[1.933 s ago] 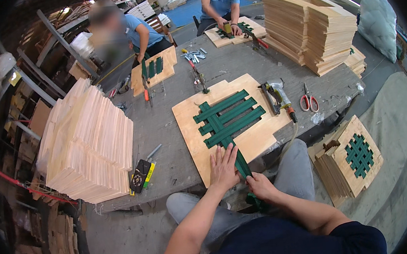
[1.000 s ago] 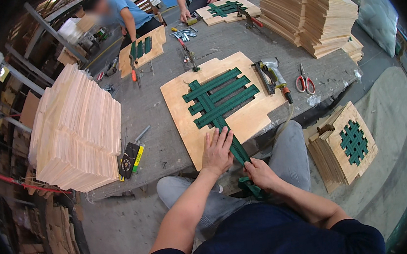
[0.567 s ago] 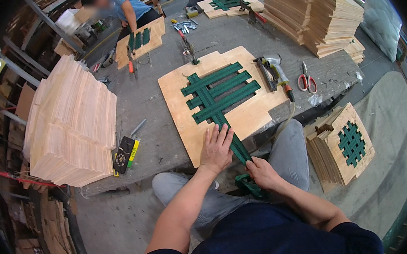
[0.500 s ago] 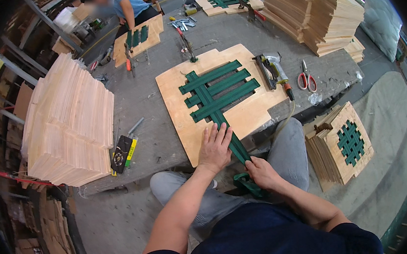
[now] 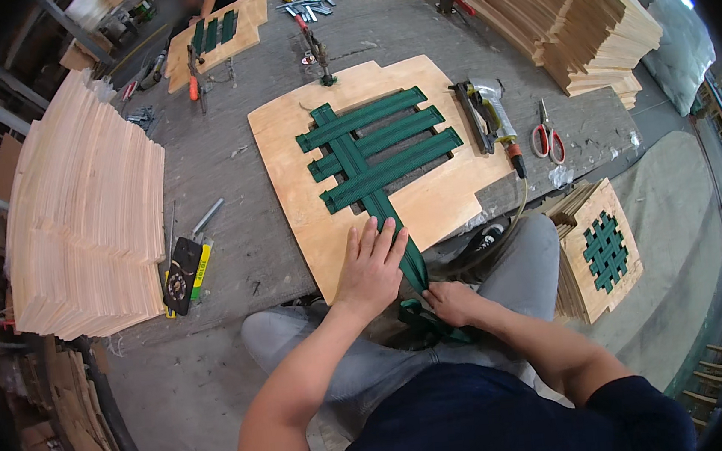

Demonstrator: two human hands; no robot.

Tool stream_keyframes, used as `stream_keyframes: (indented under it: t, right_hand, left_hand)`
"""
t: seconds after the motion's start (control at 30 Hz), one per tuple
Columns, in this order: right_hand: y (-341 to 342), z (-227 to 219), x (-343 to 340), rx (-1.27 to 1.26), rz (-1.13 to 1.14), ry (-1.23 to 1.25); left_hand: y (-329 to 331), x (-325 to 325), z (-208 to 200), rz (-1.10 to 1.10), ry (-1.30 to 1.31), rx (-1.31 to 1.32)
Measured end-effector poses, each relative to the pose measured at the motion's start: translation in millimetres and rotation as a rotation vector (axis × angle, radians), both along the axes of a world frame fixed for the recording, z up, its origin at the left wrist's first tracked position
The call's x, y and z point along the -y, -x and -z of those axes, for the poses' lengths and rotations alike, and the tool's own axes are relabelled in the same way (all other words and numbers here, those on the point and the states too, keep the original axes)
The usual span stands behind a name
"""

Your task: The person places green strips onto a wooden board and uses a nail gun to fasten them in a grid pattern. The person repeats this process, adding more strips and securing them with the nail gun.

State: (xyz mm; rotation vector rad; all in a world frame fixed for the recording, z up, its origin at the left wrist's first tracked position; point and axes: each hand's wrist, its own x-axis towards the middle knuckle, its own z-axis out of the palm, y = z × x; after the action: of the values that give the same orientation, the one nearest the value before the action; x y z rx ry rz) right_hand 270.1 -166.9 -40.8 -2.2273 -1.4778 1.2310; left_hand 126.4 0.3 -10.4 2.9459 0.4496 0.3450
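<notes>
A pale plywood board (image 5: 287,210) with a stepped outline lies on the grey worktable before me. Three green webbing strips (image 5: 392,139) span its cut-out side by side, and a lengthwise green webbing strap (image 5: 409,260) passes through them toward me. My left hand (image 5: 371,267) rests flat, fingers apart, on the strap and the board's near part. Past the board's near edge, my right hand (image 5: 456,303) is closed on the strap; its loose tail bunches over my lap. A nail or staple gun (image 5: 489,120) lies at the board's right side.
Red-handled scissors (image 5: 548,142) lie right of the gun. A clamp (image 5: 316,53) touches the board's far edge. Plywood stacks stand at left (image 5: 87,232) and far right (image 5: 567,23). Beside my right knee is another stack with a woven panel (image 5: 605,251). Someone works across the table.
The view has shifted, so the table sits higher and further left. My right hand has come closer to my left, still gripping the strap. My left hand remains flat on it.
</notes>
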Motion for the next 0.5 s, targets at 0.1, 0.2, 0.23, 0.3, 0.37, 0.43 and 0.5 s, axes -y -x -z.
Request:
stream_keyframes:
  t: [0.1, 0.2, 0.23, 0.3, 0.37, 0.43, 0.5]
  right_hand:
    - [-8, 39, -16, 0.007, -0.047, 0.018]
    - [-23, 81, -28, 0.102, -0.247, 0.022]
    - [-29, 89, -27, 0.026, -0.266, -0.101]
    - [-21, 81, -49, 0.07, -0.098, -0.04]
    - [-23, 73, -57, 0.041, -0.115, -0.065]
    - [-32, 91, -53, 0.029, -0.172, -0.228]
    - [-35, 108, -50, 0.025, -0.166, -0.255]
  left_hand:
    - [3, 1, -17, 0.055, 0.067, -0.001]
    - [12, 26, -30, 0.206, 0.254, 0.315]
    - [18, 42, -34, 0.18, 0.387, 0.365]
    - [34, 69, -16, 0.06, 0.704, 0.261]
    - [35, 81, 8, -0.22, 0.94, 0.277]
    - [28, 80, 27, -0.578, 1.26, 0.133]
    - [15, 78, 64, -0.658, 1.467, 0.424]
